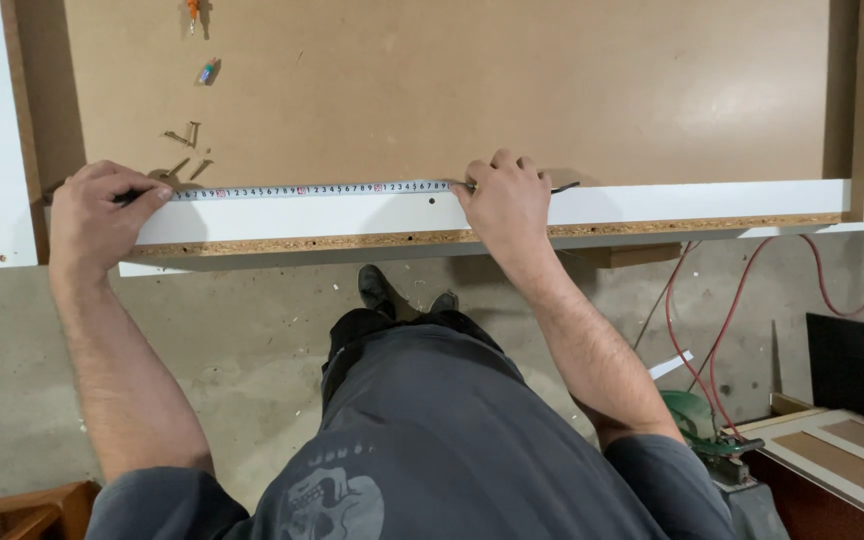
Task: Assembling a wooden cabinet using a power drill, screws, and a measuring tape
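Workshop floor below; white panel (652,203) on brown board (452,90). Left hand (97,215) pins tape measure (312,189) end, right hand (505,200) grips pencil (564,186) at tape. No mark visible yet.

1. A bare grey concrete floor (252,340) runs under the work, scuffed and speckled with pale chips.
2. Red hoses (722,320) loop across the floor at the right.
3. A dark panel (857,365) stands at the far right, with pale boards (842,455) lying nearer.
4. A piece of brown wooden furniture (22,510) shows at the near left corner.
5. The light is even and soft.
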